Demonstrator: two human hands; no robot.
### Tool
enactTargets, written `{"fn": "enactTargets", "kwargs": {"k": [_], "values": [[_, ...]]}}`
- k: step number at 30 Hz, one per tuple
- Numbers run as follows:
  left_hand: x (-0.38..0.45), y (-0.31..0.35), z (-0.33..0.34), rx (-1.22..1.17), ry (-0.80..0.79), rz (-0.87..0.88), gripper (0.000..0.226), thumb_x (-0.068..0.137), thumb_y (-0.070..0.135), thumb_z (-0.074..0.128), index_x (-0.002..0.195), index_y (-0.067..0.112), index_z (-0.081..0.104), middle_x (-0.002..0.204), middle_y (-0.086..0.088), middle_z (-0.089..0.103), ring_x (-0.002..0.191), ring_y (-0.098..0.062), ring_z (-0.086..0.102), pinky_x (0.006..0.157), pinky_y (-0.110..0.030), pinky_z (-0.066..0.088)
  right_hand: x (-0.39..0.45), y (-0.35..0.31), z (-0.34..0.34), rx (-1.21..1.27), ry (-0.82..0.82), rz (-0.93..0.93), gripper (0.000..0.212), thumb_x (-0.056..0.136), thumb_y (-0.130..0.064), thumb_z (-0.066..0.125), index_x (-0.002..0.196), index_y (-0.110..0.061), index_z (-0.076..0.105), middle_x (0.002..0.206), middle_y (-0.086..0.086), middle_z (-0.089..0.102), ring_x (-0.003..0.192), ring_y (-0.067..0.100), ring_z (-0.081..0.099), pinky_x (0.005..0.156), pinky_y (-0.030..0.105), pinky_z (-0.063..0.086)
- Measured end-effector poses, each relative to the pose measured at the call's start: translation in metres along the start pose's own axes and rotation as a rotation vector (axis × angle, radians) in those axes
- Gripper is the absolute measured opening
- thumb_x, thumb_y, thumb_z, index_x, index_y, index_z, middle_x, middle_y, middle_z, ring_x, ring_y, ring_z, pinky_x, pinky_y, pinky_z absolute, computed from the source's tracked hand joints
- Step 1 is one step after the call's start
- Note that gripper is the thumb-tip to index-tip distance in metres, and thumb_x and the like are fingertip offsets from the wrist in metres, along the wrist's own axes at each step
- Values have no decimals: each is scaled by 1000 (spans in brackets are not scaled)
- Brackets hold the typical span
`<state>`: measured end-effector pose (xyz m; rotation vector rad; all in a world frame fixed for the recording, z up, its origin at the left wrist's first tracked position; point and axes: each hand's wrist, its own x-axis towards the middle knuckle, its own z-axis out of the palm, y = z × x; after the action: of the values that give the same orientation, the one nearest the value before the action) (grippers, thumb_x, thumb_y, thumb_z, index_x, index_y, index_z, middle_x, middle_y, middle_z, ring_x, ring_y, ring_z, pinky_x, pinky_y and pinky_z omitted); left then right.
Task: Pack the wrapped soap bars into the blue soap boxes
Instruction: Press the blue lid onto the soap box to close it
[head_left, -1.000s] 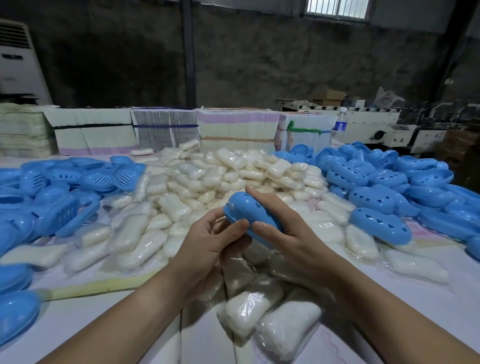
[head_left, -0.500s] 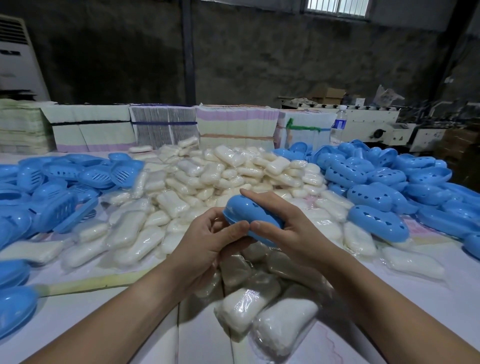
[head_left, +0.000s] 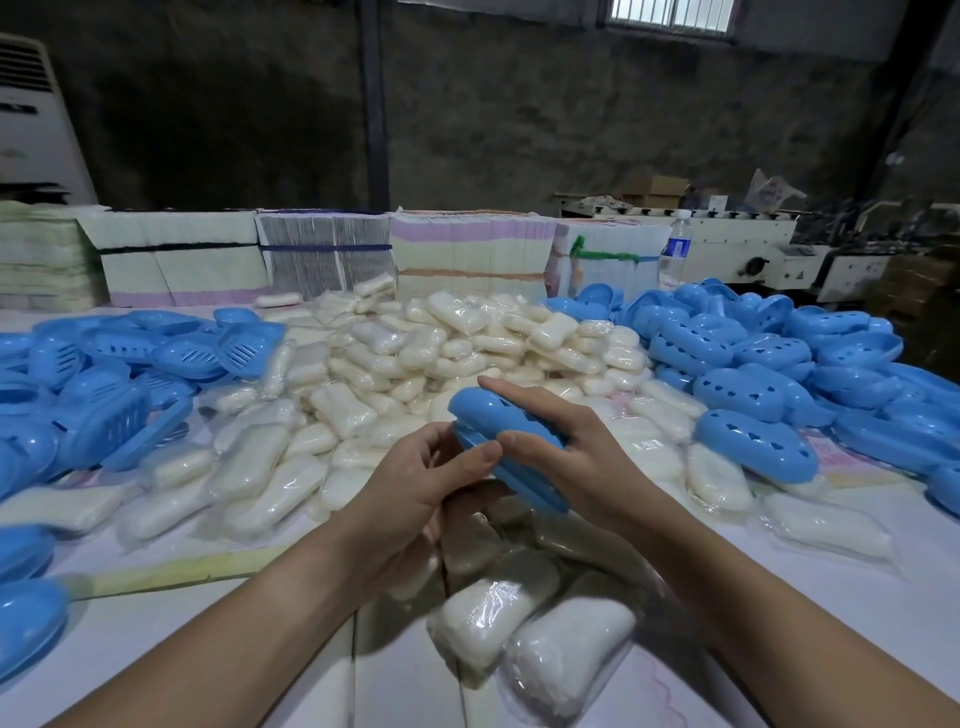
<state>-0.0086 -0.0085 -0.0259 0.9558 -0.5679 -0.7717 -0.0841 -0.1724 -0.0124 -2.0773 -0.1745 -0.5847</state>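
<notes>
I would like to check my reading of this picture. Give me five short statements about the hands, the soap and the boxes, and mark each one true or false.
1. Both hands hold one blue soap box above the table. True.
2. The left hand rests flat on the table. False: its thumb presses on the box's near edge.
3. The heap of wrapped soap bars lies between two heaps of blue boxes. True.
4. The water bottle lies among the soap bars. False: it stands upright behind the right heap of boxes.
5. The right hand has the box in its grip from the right side. True.
</notes>
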Motion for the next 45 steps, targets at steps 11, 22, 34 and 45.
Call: {"fn": "enactTargets", "kwargs": {"k": [11, 22, 34, 45], "values": [[1, 1, -4, -96, 2, 21, 44, 87, 15, 67, 123, -9, 57, 122, -29, 65, 109, -36, 68, 87, -35, 59, -1, -3, -2, 1, -8, -21, 40, 85, -41, 65, 123, -51, 58, 124, -24, 62, 116, 2, 58, 92, 14, 45], [2, 5, -9, -184, -29, 48, 49, 79, 34, 80, 115, 1, 73, 128, -19, 67, 118, -32, 65, 90, -34, 58, -8, 3, -9, -180, -4, -222, 75, 73, -33, 84, 139, -27, 49, 137, -10, 54, 127, 9, 51, 102, 14, 36], [2, 8, -19, 129, -41, 160, 73, 70, 26, 88, 134, 28, 55, 127, -14, 64, 112, -33, 67, 88, -33, 59, -11, 3, -6, -372, 134, -324, 63, 78, -26, 80, 134, -15, 55, 127, -5, 64, 113, 8, 62, 95, 30, 51], [6, 17, -40, 498, -36, 316, 49, 60, 25, 89, 101, 38, 65, 101, 12, 68, 83, -16, 70, 90, -60, 53, -12, 4, -8, -220, 54, -323, 53, 84, -33, 75, 131, -23, 55, 108, -10, 66, 91, 20, 65, 73, 44, 52]]}}
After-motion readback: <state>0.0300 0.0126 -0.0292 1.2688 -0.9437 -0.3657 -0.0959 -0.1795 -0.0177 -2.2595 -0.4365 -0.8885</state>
